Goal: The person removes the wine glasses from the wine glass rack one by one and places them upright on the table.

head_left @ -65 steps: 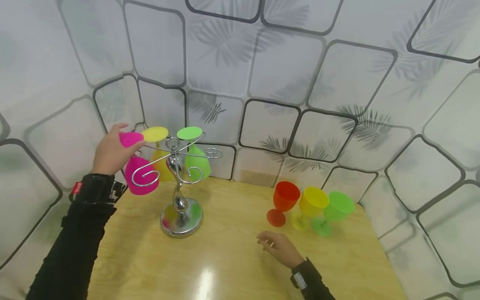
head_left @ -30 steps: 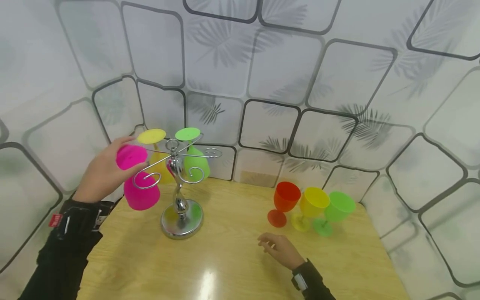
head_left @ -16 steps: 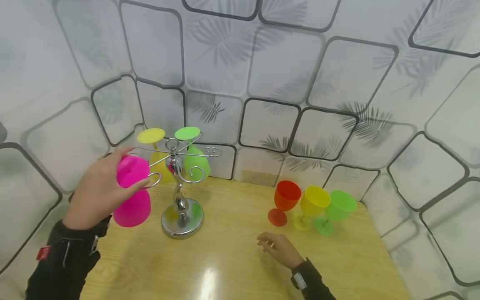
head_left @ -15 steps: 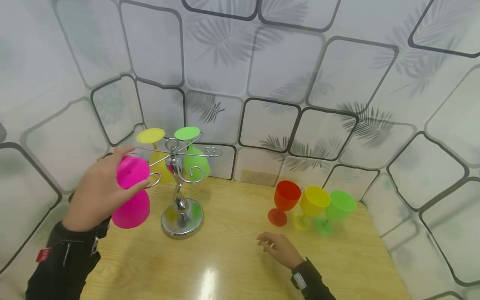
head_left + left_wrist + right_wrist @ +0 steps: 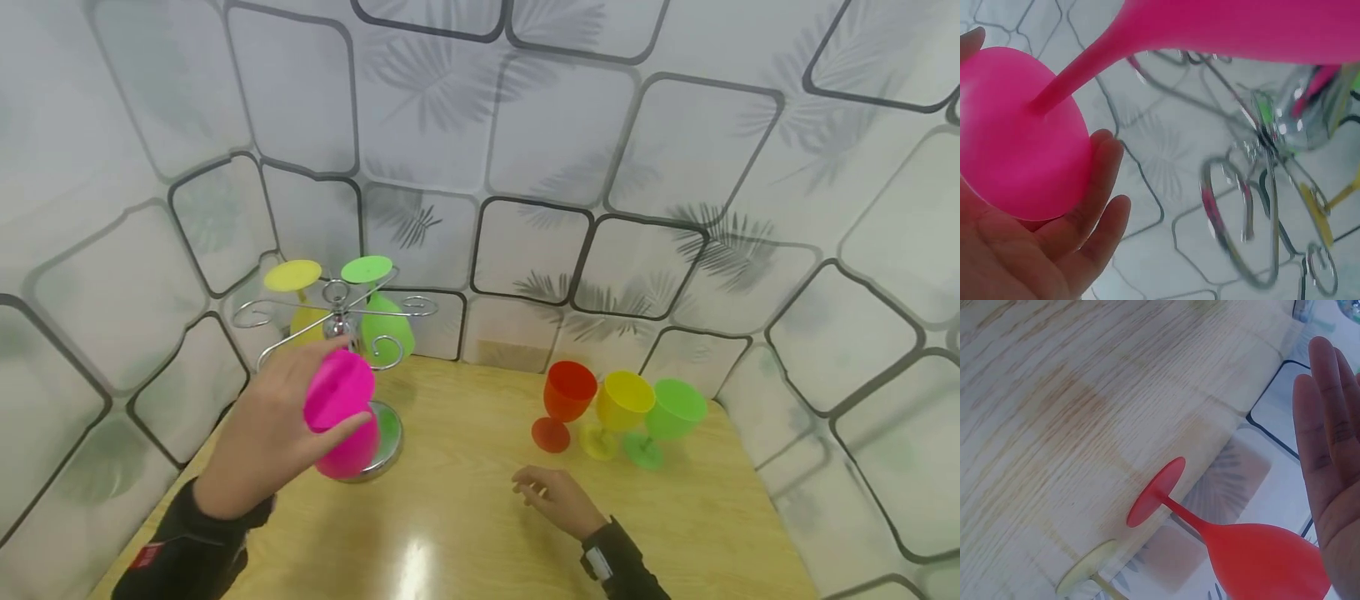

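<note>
My left hand (image 5: 262,429) grips a pink plastic goblet (image 5: 339,385) by its foot, bowl hanging down, in front of the chrome goblet rack (image 5: 388,450). In the left wrist view the goblet's round foot (image 5: 1022,144) lies against the palm and fingers, its stem leading off to the bowl. Behind it, a yellow goblet (image 5: 292,275) and a green goblet (image 5: 367,268) hang upside down from the rack's wire arms. My right hand (image 5: 561,502) holds nothing, fingers loosely bent, low over the table and nearest to a red goblet (image 5: 570,392).
Beside the red goblet stand another yellow goblet (image 5: 626,402) and another green goblet (image 5: 677,408), all upright in a row on the wooden table (image 5: 465,517). A patterned wall covering (image 5: 536,250) closes off the back and both sides.
My left hand has lifted the pink goblet off its rack arm, lowered it toward me, and then carried it right, in front of the rack's post. The right hand has not moved.
</note>
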The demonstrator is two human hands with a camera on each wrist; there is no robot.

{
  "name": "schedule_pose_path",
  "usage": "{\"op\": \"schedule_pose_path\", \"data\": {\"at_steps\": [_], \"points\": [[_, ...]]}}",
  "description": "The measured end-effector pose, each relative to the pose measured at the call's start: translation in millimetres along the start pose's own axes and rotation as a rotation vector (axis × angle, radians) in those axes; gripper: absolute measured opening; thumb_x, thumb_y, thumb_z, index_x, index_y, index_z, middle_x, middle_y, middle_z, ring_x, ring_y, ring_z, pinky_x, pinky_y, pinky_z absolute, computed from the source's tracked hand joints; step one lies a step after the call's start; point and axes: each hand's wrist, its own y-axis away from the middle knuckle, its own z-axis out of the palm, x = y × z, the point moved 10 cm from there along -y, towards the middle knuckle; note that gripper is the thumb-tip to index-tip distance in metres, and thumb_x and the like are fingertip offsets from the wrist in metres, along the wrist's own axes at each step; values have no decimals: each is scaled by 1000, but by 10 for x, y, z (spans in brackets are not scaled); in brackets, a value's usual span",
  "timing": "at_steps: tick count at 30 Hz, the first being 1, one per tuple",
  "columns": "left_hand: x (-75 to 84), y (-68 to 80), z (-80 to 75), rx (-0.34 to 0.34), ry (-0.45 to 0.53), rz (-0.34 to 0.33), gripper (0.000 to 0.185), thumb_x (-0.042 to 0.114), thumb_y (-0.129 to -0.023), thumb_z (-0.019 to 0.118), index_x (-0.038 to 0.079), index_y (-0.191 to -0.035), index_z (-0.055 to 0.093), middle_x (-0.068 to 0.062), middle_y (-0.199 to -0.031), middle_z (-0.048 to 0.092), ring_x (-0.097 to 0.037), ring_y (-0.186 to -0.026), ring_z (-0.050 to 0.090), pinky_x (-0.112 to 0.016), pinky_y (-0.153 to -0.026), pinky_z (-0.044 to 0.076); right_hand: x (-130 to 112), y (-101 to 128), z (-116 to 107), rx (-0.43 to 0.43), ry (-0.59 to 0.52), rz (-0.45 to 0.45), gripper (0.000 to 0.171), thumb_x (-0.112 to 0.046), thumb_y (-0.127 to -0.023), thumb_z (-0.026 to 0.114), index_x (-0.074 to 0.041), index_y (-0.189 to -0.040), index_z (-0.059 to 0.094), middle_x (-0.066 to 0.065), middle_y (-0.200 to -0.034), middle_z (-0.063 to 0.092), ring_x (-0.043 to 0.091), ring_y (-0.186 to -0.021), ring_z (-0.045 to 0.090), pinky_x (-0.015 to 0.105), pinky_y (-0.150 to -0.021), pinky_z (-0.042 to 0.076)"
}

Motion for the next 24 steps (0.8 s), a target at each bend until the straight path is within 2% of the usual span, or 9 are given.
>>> {"op": "schedule_pose_path", "data": {"at_steps": [3, 5, 7, 10, 13, 16, 18, 21, 24], "points": [[186, 39, 248, -42, 31, 48, 73, 33, -63, 82, 8, -126, 55, -8, -114, 62, -21, -98, 59, -35, -68, 57, 25, 17, 2, -8, -15, 19, 20, -16, -92, 58, -4, -108, 64, 8, -97, 71, 12, -73, 65, 17, -64, 52], [273, 67, 444, -87, 59, 53, 73, 37, -63, 82, 12, -126, 54, -6, -115, 61, -19, -97, 60, -32, -68, 57, 45, 35, 0, -5, -24, 21, 21, -16, -92, 58, -4, -108, 64, 7, -97, 71, 12, -73, 65, 17, -64, 52], [322, 88, 665, -155, 107, 31, 74, 40, -65, 81, 16, -129, 53, -3, -117, 60, -18, -98, 61, -31, -70, 57, 35, 51, -5, 3, -23, -14, 21, -15, -92, 58, -3, -108, 64, 9, -96, 71, 11, -72, 65, 17, -63, 53], [346, 100, 1037, -292, 195, -36, 73, 41, -69, 79, 23, -132, 48, 2, -122, 57, -15, -102, 60, -30, -73, 57, 45, 69, -16, 15, -23, -34, 20, -14, -92, 58, -2, -108, 64, 10, -96, 71, 12, -72, 65, 17, -63, 53], [354, 94, 1362, -380, 239, -69, 72, 38, -73, 77, 24, -135, 45, 1, -123, 56, -16, -104, 60, -30, -76, 57, 88, 67, -27, 11, -25, 5, 21, -15, -93, 57, -3, -109, 64, 10, -97, 71, 14, -73, 65, 17, -65, 52], [341, 74, 1582, -403, 229, -72, 71, 34, -74, 77, 21, -136, 44, -3, -120, 56, -18, -102, 61, -32, -78, 58, 127, 69, -42, 1, -50, 70, 23, -18, -94, 56, -5, -111, 63, 10, -100, 71, 17, -76, 66, 18, -67, 52], [310, 68, 1682, -395, 212, -82, 72, 31, -74, 77, 18, -136, 44, -4, -118, 54, -19, -102, 61, -34, -80, 58, 136, 75, -55, 3, -69, 93, 24, -19, -94, 55, -5, -113, 63, 10, -101, 71, 20, -77, 66, 18, -67, 52], [245, 74, 1789, -402, 229, -136, 75, 28, -73, 79, 15, -137, 43, -8, -119, 51, -23, -103, 60, -37, -79, 58, 163, 85, -78, 19, -81, 114, 25, -19, -95, 54, -5, -114, 62, 9, -100, 70, 21, -78, 66, 19, -67, 51], [185, 93, 1852, -374, 255, -173, 75, 26, -71, 81, 13, -135, 44, -12, -119, 48, -27, -101, 61, -39, -78, 59, 182, 95, -118, 46, -88, 133, 26, -21, -96, 52, -5, -114, 62, 7, -99, 70, 19, -78, 65, 20, -67, 51]]}}
